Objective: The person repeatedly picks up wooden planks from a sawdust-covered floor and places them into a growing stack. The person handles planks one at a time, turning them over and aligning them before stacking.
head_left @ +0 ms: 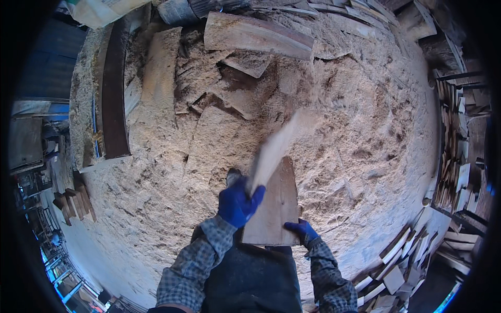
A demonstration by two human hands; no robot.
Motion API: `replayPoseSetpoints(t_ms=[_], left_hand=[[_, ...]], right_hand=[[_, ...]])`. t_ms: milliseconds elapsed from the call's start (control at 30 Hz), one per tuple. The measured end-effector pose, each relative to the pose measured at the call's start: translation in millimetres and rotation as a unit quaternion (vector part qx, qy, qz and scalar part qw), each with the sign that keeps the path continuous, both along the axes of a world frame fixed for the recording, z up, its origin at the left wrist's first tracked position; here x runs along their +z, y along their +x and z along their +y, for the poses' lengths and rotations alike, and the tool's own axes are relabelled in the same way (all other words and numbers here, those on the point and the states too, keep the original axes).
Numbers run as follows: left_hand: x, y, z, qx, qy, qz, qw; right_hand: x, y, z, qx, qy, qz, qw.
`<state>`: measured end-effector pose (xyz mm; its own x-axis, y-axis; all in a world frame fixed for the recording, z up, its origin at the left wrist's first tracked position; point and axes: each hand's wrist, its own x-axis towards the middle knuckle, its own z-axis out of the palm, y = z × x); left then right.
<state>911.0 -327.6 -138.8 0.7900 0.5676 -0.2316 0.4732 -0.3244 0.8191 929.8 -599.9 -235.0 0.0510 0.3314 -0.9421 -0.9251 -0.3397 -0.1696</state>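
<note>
The left hand (238,202), in a blue glove, was closed around the lower end of a pale strip of wood (274,148) — the strip rose up and to the right from the fist, blurred along its length. Just to the right of it a brown board (276,206) stood tilted against the person's dark apron (250,279), its lower edge near the waist. The right hand (301,231), also gloved in blue, gripped that board at its lower right corner, fingers curled over the edge. Beyond the board spread a wide heap of sawdust (360,125) with flat offcuts (255,35) half buried in it. Far left of the board lay a long dark plank (114,91); to the board's right — at the heap's edge — stood stacked wood pieces (454,156).
</note>
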Motion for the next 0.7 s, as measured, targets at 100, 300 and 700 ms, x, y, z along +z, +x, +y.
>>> replayPoseSetpoints(t_ms=[100, 300, 700], left_hand=[[7, -32, -23, -0.181, 0.027, 0.056, 0.982], [-50, -72, -90, -0.534, 0.059, 0.12, 0.835], [-353, 43, 324, 0.045, 0.028, 0.063, 0.997]], right_hand=[[-10, 16, -13, 0.009, 0.023, -0.005, 1.0], [-54, 29, -51, -0.173, 0.059, 0.179, 0.967], [-35, 56, 5, 0.065, -0.111, -0.008, 0.992]])
